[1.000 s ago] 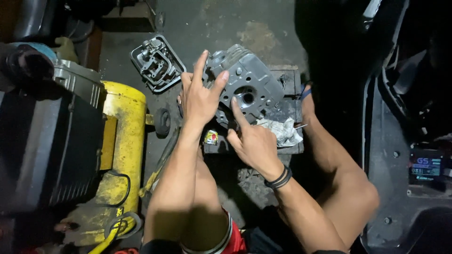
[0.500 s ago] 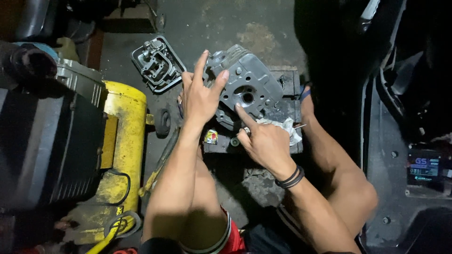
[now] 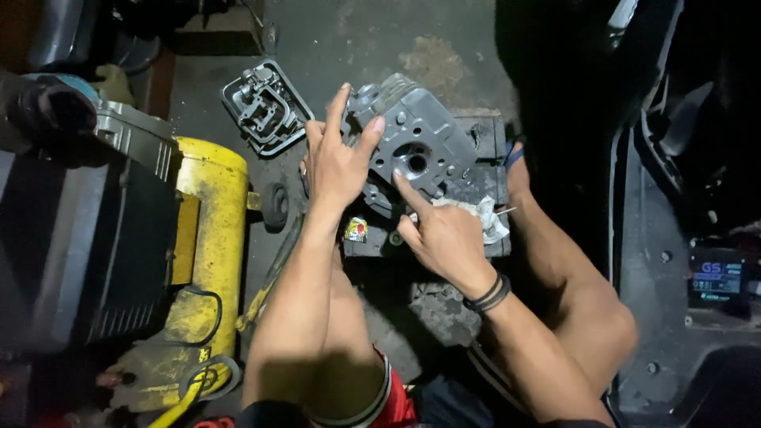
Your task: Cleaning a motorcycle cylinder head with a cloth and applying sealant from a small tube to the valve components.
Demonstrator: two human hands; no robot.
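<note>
a grey metal engine cylinder head [image 3: 420,139], blocky with a round hole in its upper face, sits tilted on a dark, grimy block [image 3: 483,150] on the concrete floor [image 3: 357,40], between the two hands. the left hand [image 3: 337,162] presses flat against the near left side of the cylinder head, fingers spread wide and pointing away from the person, thumb resting on the top edge. the right hand [image 3: 444,234] is just below the part, its index finger stretched out and touching the face beside the round hole, the other fingers curled in loosely; whether they grip anything cannot be told. a crumpled white rag [image 3: 479,214] lies against the right hand's knuckles, on the block. a black band [image 3: 490,293] circles the right wrist.

beyond the left hand, up and to its left, a grey engine cover [image 3: 265,107] lies on the floor with its ribbed inside facing up. farther left of the left arm stands a yellow air compressor tank [image 3: 202,254], with a dark machine casing [image 3: 79,238] beside it. a small red and yellow sticker [image 3: 357,230] shows on the block just beside the left wrist. the person's bare knees frame the arms from below.
</note>
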